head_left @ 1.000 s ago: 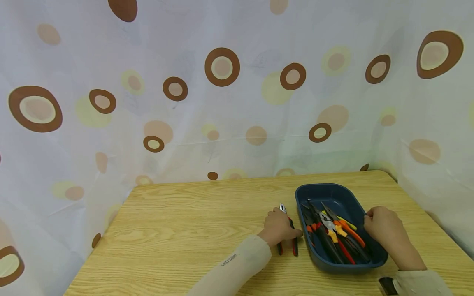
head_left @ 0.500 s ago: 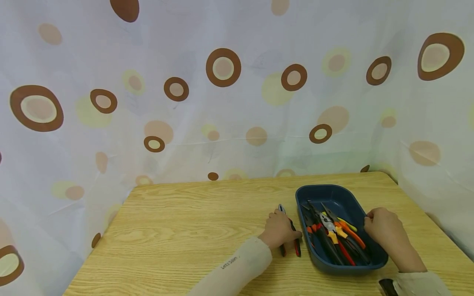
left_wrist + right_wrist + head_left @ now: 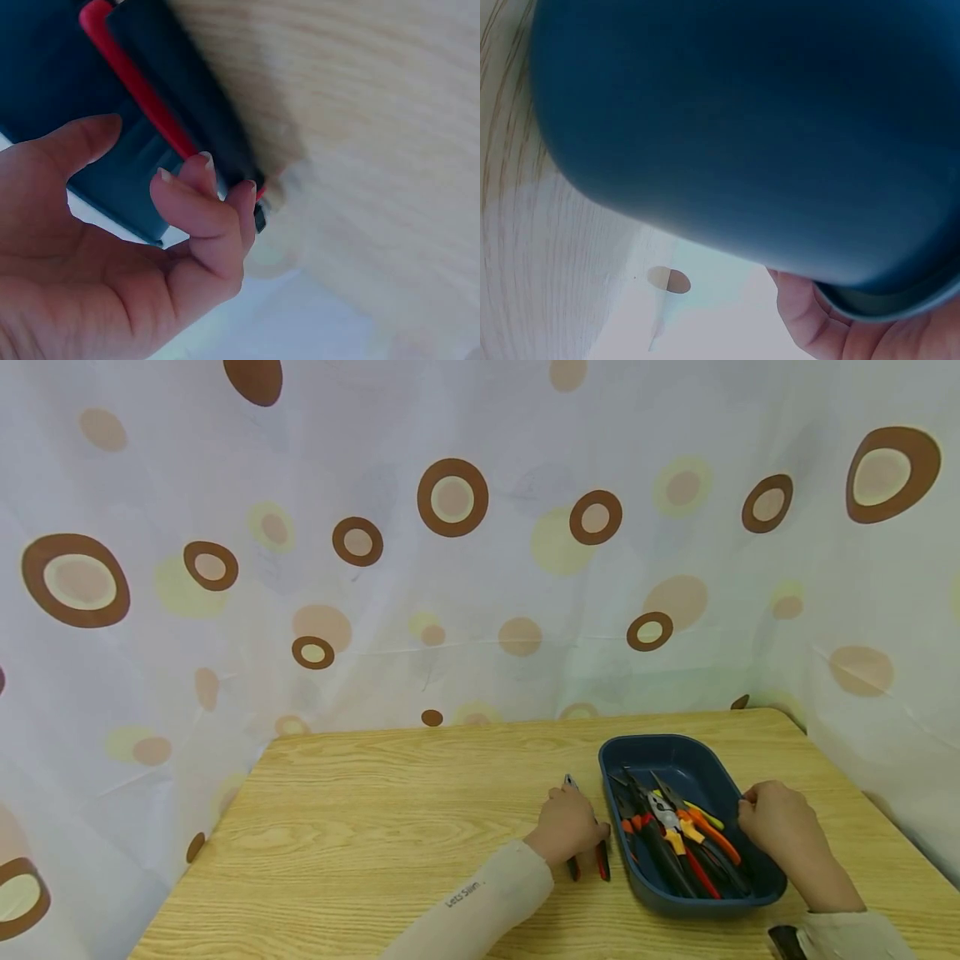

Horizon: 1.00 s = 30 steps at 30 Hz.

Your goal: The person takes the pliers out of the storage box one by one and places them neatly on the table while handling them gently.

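Note:
My left hand (image 3: 567, 825) lies over a pair of pliers (image 3: 603, 862) on the table, just left of a dark blue plastic bin (image 3: 693, 906). The pliers have black-and-red handles; the hand hides their middle. In the left wrist view, loosely bent fingers (image 3: 210, 225) touch the handle side, while the thumb (image 3: 94, 139) stands apart from it. At the bin's right side my right hand (image 3: 783, 831) grips the rim. The right wrist view shows those fingers (image 3: 810, 315) curled around the bin's rim. Several pliers (image 3: 678, 839) with orange, red, yellow and black handles lie inside the bin.
The wood-grain table (image 3: 390, 827) extends left of the hands. A white curtain (image 3: 480, 568) with brown and yellow circles hangs behind and along both sides. A black band (image 3: 786, 941) shows by the right sleeve.
The pliers' handle ends have swung slightly to the right on the table. My left hand has shifted a little off them. The right hand and the bin have stayed in place.

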{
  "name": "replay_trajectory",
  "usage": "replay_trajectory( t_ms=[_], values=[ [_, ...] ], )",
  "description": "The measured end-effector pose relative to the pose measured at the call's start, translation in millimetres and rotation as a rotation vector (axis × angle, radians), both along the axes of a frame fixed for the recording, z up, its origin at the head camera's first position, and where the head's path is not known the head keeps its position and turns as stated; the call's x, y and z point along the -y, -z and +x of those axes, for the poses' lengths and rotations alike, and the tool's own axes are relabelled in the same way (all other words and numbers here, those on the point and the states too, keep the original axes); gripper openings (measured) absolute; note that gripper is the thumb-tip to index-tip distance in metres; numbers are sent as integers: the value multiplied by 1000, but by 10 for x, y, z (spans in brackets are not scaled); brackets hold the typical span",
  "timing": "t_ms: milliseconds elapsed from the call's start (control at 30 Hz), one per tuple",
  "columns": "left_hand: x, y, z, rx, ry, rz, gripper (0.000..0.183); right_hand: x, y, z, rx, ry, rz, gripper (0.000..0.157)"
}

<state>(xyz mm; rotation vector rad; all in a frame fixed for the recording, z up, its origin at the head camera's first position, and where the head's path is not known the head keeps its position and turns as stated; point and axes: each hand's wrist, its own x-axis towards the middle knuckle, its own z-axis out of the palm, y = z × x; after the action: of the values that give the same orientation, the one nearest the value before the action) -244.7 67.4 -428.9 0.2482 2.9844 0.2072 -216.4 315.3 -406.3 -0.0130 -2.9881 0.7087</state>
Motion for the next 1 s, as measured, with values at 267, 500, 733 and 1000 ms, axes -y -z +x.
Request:
replay_trajectory(
  t_ms=[267, 500, 733, 1000],
  values=[
    [-68, -185, -24, -56, 86, -86, 48, 2, -7, 18, 18, 2, -5, 28],
    [-243, -451, 72, -180, 89, -235, 51, 10, -16, 32, 20, 9, -15, 27],
    [-421, -564, 294, -305, 136, -177, 51, 15, -19, 36, 2, 4, -12, 26],
    [-628, -492, 410, -277, 167, -59, 47, 20, -15, 31, -9, 3, -17, 25]
  ],
)
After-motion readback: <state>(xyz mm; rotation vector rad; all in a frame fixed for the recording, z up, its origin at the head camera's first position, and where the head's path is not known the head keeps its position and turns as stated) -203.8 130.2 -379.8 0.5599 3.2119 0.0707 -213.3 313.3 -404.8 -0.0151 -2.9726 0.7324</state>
